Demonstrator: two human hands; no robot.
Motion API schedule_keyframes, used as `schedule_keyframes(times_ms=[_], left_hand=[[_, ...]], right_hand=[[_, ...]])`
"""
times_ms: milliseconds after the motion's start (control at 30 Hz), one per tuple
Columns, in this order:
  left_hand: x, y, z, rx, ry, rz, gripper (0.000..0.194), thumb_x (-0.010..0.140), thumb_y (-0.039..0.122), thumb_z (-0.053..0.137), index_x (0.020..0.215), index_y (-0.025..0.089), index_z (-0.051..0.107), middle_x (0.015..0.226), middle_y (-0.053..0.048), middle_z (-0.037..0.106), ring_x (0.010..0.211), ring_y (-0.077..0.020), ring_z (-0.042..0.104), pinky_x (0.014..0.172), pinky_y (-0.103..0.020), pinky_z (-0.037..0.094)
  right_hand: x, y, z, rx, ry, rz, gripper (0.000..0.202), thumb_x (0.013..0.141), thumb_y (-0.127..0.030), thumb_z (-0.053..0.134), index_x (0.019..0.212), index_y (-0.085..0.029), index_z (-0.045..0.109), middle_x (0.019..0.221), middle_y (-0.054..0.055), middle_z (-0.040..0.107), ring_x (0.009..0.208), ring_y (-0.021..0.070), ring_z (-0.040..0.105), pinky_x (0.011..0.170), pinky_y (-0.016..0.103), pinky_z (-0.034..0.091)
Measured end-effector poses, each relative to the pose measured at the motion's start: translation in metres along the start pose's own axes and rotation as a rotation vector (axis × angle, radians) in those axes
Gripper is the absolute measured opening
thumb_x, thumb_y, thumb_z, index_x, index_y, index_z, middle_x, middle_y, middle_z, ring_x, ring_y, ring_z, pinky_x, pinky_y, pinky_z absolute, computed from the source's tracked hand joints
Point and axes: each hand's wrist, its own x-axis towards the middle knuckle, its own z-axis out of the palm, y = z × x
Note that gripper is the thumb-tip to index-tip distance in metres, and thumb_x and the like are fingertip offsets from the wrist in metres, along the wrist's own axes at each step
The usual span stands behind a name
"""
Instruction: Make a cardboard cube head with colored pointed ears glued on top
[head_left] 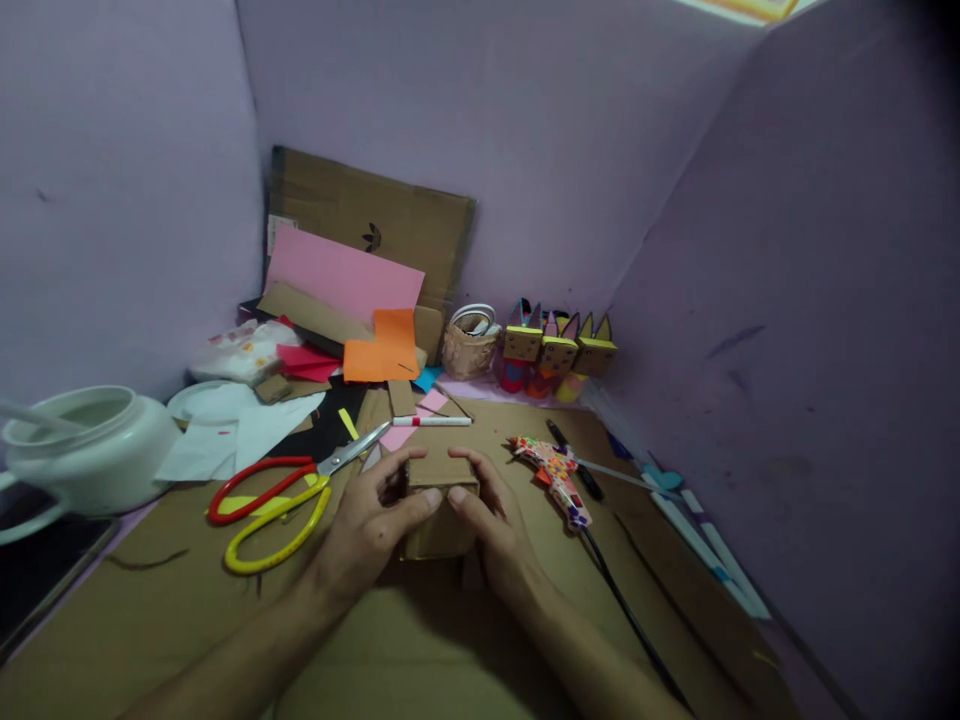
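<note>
A small brown cardboard box is held between both hands, just above the cardboard-covered table. My left hand grips its left side, thumb on the near top edge and fingers curled around the far side. On the opposite side, my right hand mirrors that grip, with its thumb close to the other thumb. To the left lie scissors with one red and one yellow handle loop, blades slightly apart. Right of my hands rests a hot glue gun with a colourful pattern, its black cord running toward me.
A white pot stands at the left. Behind are orange paper, pink paper and a large cardboard sheet against the wall. A white marker, a small basket and cardboard figures with pointed ears sit further back.
</note>
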Motion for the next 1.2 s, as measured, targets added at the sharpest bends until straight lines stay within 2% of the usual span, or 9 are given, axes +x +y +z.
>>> schedule_keyframes(times_ms=[167, 300, 467, 533, 733, 833, 900, 1033, 1200], left_hand=[[-0.001, 0.006, 0.005, 0.007, 0.026, 0.030, 0.047, 0.064, 0.036, 0.063, 0.104, 0.014, 0.056, 0.090, -0.007, 0.063, 0.088, -0.0253, 0.059, 0.070, -0.030, 0.047], [-0.005, 0.008, 0.007, 0.040, 0.072, 0.036, 0.042, 0.063, 0.033, 0.061, 0.100, 0.015, 0.057, 0.089, -0.008, 0.065, 0.087, -0.0264, 0.061, 0.068, -0.030, 0.048], [-0.005, 0.001, 0.001, -0.029, -0.039, 0.057, 0.048, 0.069, 0.038, 0.061, 0.112, 0.018, 0.052, 0.104, -0.008, 0.062, 0.096, -0.0279, 0.059, 0.075, -0.032, 0.048], [-0.003, -0.001, -0.001, -0.041, -0.071, 0.047, 0.052, 0.069, 0.038, 0.062, 0.115, 0.018, 0.050, 0.100, -0.007, 0.062, 0.095, -0.0282, 0.060, 0.076, -0.034, 0.048], [0.002, 0.001, -0.003, 0.021, -0.044, 0.068, 0.050, 0.071, 0.038, 0.062, 0.114, 0.016, 0.051, 0.105, -0.009, 0.063, 0.097, -0.0278, 0.060, 0.079, -0.035, 0.048], [0.003, 0.006, -0.009, 0.150, -0.024, 0.089, 0.054, 0.069, 0.037, 0.064, 0.117, 0.016, 0.052, 0.112, -0.010, 0.061, 0.103, -0.0280, 0.058, 0.084, -0.036, 0.048], [0.004, 0.010, -0.013, 0.218, -0.020, 0.113, 0.057, 0.068, 0.037, 0.065, 0.119, 0.017, 0.050, 0.115, -0.009, 0.061, 0.103, -0.0277, 0.059, 0.084, -0.036, 0.048], [0.005, 0.014, -0.018, 0.288, -0.025, 0.110, 0.058, 0.066, 0.040, 0.067, 0.116, 0.017, 0.050, 0.111, -0.010, 0.064, 0.098, -0.0282, 0.062, 0.084, -0.039, 0.049], [0.007, 0.014, -0.023, 0.357, -0.028, 0.156, 0.063, 0.063, 0.041, 0.068, 0.120, 0.019, 0.053, 0.126, -0.010, 0.057, 0.113, -0.0311, 0.053, 0.097, -0.044, 0.041]], right_hand=[[-0.002, 0.000, 0.004, -0.013, 0.035, -0.008, 0.037, 0.071, -0.028, 0.060, 0.107, -0.022, 0.055, 0.089, 0.001, 0.059, 0.077, 0.0187, 0.053, 0.066, 0.027, 0.041], [-0.004, -0.002, 0.008, -0.050, 0.082, -0.047, 0.034, 0.069, -0.025, 0.059, 0.103, -0.021, 0.056, 0.087, 0.001, 0.059, 0.077, 0.0182, 0.052, 0.066, 0.027, 0.040], [-0.002, -0.006, 0.006, -0.108, 0.061, -0.039, 0.043, 0.069, -0.031, 0.059, 0.111, -0.019, 0.054, 0.087, 0.002, 0.057, 0.073, 0.0173, 0.050, 0.063, 0.027, 0.040], [-0.001, -0.007, 0.004, -0.172, 0.079, -0.040, 0.046, 0.070, -0.033, 0.057, 0.113, -0.017, 0.055, 0.087, 0.003, 0.057, 0.075, 0.0183, 0.051, 0.065, 0.029, 0.041], [0.004, -0.004, -0.001, -0.264, 0.070, -0.104, 0.046, 0.070, -0.029, 0.058, 0.115, -0.018, 0.056, 0.099, 0.007, 0.063, 0.090, 0.0240, 0.057, 0.076, 0.036, 0.047], [0.006, -0.008, -0.004, -0.369, 0.039, -0.214, 0.032, 0.071, -0.022, 0.061, 0.103, -0.021, 0.065, 0.105, 0.008, 0.066, 0.099, 0.0241, 0.060, 0.085, 0.039, 0.047], [0.006, -0.012, -0.006, -0.428, 0.000, -0.248, 0.023, 0.071, -0.020, 0.062, 0.093, -0.021, 0.068, 0.107, 0.009, 0.066, 0.102, 0.0237, 0.060, 0.081, 0.037, 0.051], [0.006, -0.015, -0.006, -0.430, 0.014, -0.218, 0.017, 0.068, -0.022, 0.065, 0.085, -0.019, 0.070, 0.102, 0.010, 0.069, 0.092, 0.0221, 0.066, 0.069, 0.031, 0.056], [0.006, -0.008, -0.004, -0.411, 0.049, -0.242, 0.015, 0.071, -0.027, 0.064, 0.080, -0.017, 0.070, 0.091, 0.012, 0.073, 0.080, 0.0223, 0.070, 0.066, 0.033, 0.057]])
